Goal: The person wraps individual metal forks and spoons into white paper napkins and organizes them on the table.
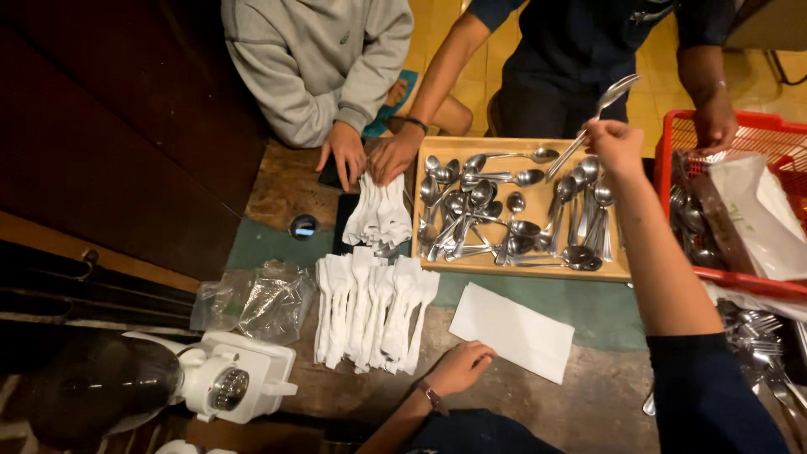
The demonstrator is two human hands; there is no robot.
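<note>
My right hand (614, 145) is raised over a shallow wooden tray (538, 271) and grips a steel spoon (598, 108) by its handle, bowl pointing up and away. The tray holds several loose spoons (483, 206). My left hand (460, 366), a watch on its wrist, rests at the near left corner of a flat white napkin (514, 330) spread on the table. To the left of the napkin lies a row of several napkin-wrapped cutlery rolls (370, 311).
Two other people stand across the table; their hands (345, 154) (393, 153) rest on a second pile of wrapped rolls (380, 214). A red basket (683, 124) with cutlery and a plastic bag sits right, forks (756, 328) below it. A crumpled clear bag (252, 298) and a white appliance (239, 378) lie left.
</note>
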